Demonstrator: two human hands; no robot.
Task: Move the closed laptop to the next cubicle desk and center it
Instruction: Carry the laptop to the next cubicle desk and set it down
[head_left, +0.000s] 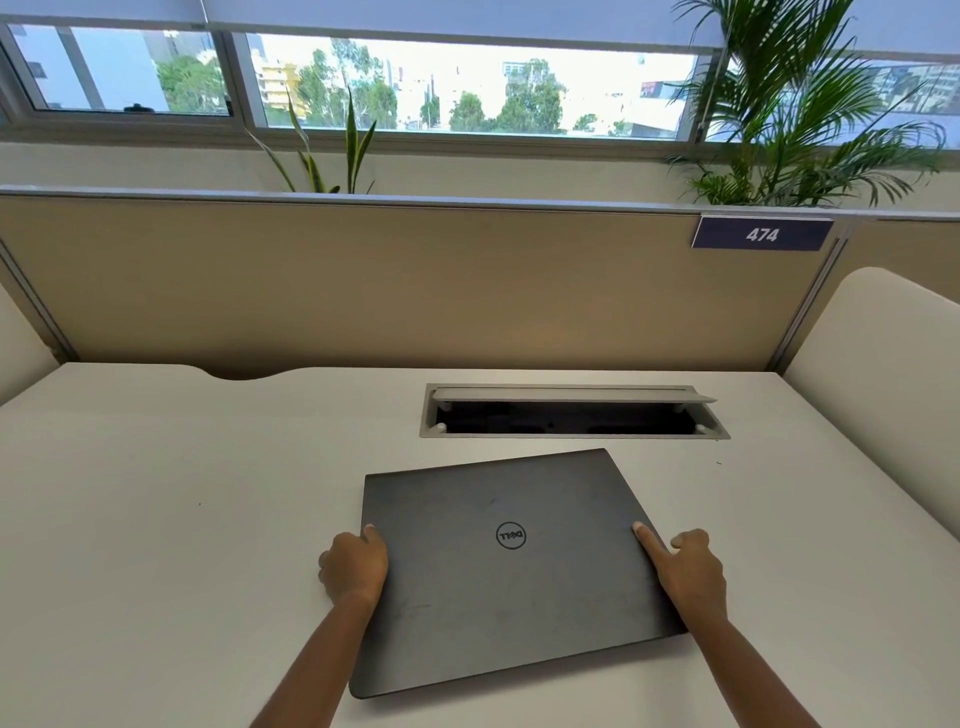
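Observation:
A closed dark grey laptop (498, 566) with a round logo on its lid lies flat on the white cubicle desk (156, 493), slightly rotated, just in front of the cable slot. My left hand (353, 566) grips its left edge, thumb on the lid and fingers curled beside it. On the right edge rests my right hand (685, 571), its index finger stretched along the lid and the other fingers curled at the side.
An open cable tray slot (571, 413) with a raised flap sits behind the laptop. A beige partition (363, 280) with a "474" sign (761, 235) backs the desk. Cream side dividers (883, 374) stand left and right. Plants and windows are beyond.

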